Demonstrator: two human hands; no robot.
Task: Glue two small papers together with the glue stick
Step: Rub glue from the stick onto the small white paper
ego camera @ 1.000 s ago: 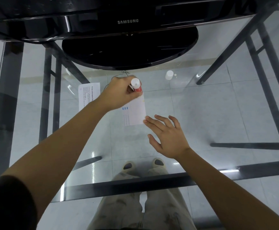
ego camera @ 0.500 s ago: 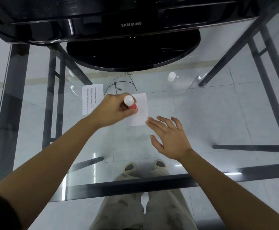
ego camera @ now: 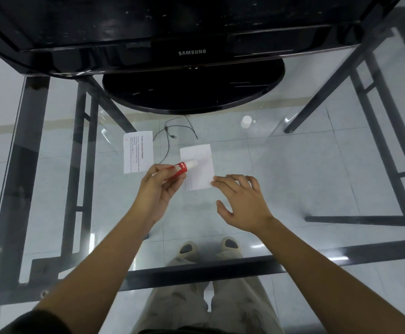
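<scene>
A red glue stick (ego camera: pixel 181 167) with a white tip lies tilted in my left hand (ego camera: pixel 159 186), its tip over the left edge of a small white paper (ego camera: pixel 199 165) on the glass table. My right hand (ego camera: pixel 241 201) rests with spread fingers, its fingertips pressing the paper's lower right corner. A second small paper (ego camera: pixel 138 151) with printed text lies flat to the left, apart from both hands. The white glue cap (ego camera: pixel 246 121) stands farther back on the right.
A black Samsung monitor (ego camera: pixel 192 53) with a round base (ego camera: pixel 193 92) stands at the back of the glass table (ego camera: pixel 317 165). A thin black cable (ego camera: pixel 170 136) lies between the papers. Black table frame bars run under the glass.
My left hand has drawn the glue stick from the paper's top down toward me and turned it onto its side. The right hand has stayed at the paper's lower corner.
</scene>
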